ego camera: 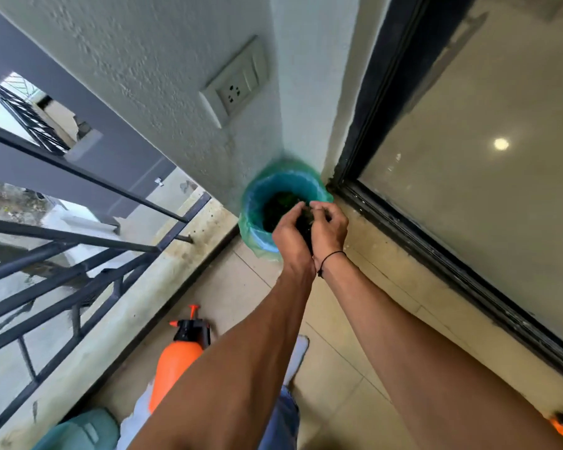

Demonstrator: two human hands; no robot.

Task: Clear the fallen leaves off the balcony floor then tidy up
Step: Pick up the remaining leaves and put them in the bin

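A: Where are the leaves?
B: The left hand [290, 233] and right hand [327, 230], cupped together, clasp dark fallen leaves [306, 219] over the far blue green-lined bin [257, 219].
A: Handling?
B: Probably light, crumbly; scoop underneath.

Head view, single camera: worn on the person's head, wide-angle, facing forward and steeply down along both forearms into the balcony corner. Near field: both hands, close together over the bin [257, 203] (edges bend with the lens). Left edge: railing [78, 254]. Right edge: glass door [468, 190]. No second view.
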